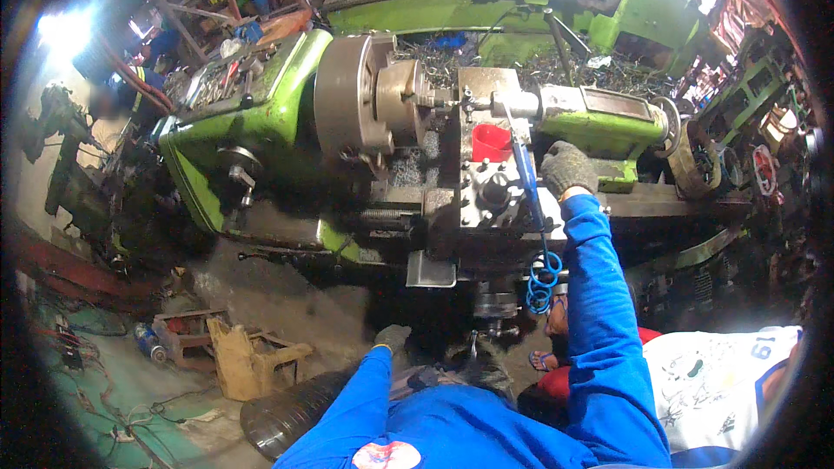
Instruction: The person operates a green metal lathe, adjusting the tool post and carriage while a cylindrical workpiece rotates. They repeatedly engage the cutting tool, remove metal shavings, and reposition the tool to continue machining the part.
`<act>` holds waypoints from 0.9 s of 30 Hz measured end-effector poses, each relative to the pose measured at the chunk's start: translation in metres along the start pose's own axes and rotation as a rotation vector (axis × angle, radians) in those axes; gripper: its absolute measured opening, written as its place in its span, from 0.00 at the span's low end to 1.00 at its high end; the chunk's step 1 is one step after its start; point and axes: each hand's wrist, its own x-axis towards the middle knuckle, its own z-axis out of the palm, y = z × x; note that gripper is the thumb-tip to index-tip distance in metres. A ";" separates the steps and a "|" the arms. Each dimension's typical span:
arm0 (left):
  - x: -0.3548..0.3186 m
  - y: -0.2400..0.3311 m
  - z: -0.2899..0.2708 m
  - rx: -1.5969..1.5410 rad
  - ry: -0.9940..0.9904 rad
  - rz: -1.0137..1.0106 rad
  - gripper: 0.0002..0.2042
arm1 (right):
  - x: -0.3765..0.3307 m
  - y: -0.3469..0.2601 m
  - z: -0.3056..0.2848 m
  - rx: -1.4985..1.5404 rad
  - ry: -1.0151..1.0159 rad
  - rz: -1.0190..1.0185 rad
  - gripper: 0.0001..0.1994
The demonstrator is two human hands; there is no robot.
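- While the right hand (569,167), in a dark knit glove, reaches over the green lathe (261,113), a slim blue tool (526,175) with a coiled blue hose (543,282) sits just to its left, touching or almost touching the glove.
- That tool runs nearly upright in the view, leaning slightly, its pale tip up near the grey tailstock spindle (517,104) and its lower end trailing into the hose coil below.
- The right hand's fingers are curled, resting by the tool's upper half; whether they actually clamp it I cannot tell.
- Just left of the tool lies the steel tool post block (491,191), and behind it a red plastic cup (491,143).
- Further left stands the round grey chuck (365,95), with metal shavings (408,169) piled beneath and behind it.
- The left hand (393,336), also gloved, hangs low in front of the machine, well apart from the tool; its fingers look loosely bent with nothing seen in them.
- At the lower right sits another person in a white printed shirt (721,382).
- On the floor at lower left are a cardboard box (248,360) and loose cables (130,426).
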 end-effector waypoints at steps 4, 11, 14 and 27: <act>-0.023 -0.022 0.019 -0.120 -0.040 -0.219 0.27 | -0.002 0.003 0.002 -0.008 0.032 0.010 0.16; -0.081 -0.082 0.060 -0.048 -0.115 -0.196 0.27 | -0.006 -0.012 -0.003 -0.023 -0.012 0.029 0.19; -0.065 -0.087 0.057 0.006 -0.113 -0.114 0.27 | -0.008 -0.007 -0.007 -0.025 -0.021 0.057 0.19; -0.037 -0.005 0.003 -0.220 -0.102 -0.241 0.31 | -0.004 -0.007 -0.006 -0.041 -0.021 0.043 0.19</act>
